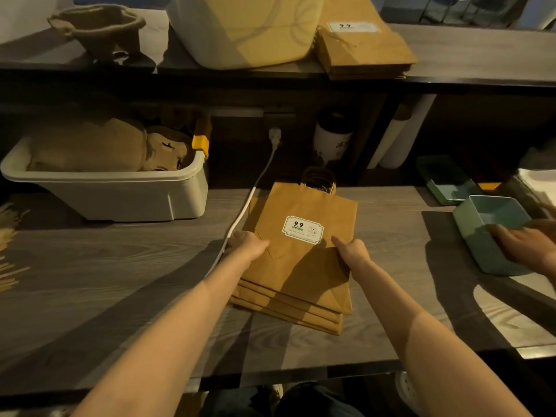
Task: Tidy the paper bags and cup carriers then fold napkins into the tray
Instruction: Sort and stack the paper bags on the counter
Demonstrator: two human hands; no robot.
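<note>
A: Why do both hands sit on the sides of the paper bags (301,260)?

B: I think it is to square the pile. The bags lie flat on the tabletop (120,281), in the middle, handles pointing away from the person, and the lower ones stick out a little at the near edge. The left hand (248,245) grips the left edge with the thumb on top, and the right hand (350,251) grips the right edge the same way, so the person can push the pile together or lift it as one.

A: And where should it go?

B: Probably to the other bag stack (364,46) on the shelf (481,52) above, which looks neat already. A cup carrier (99,28) stands there too, at the left.

A: What about the napkins?

B: I cannot see napkins clearly. A green tray (487,236) stands at the right, and another person's hand (523,245) holds it, so this step is not yet begun. The white cable (255,191) lies just beside the pile, so the person should take care when lifting.
</note>
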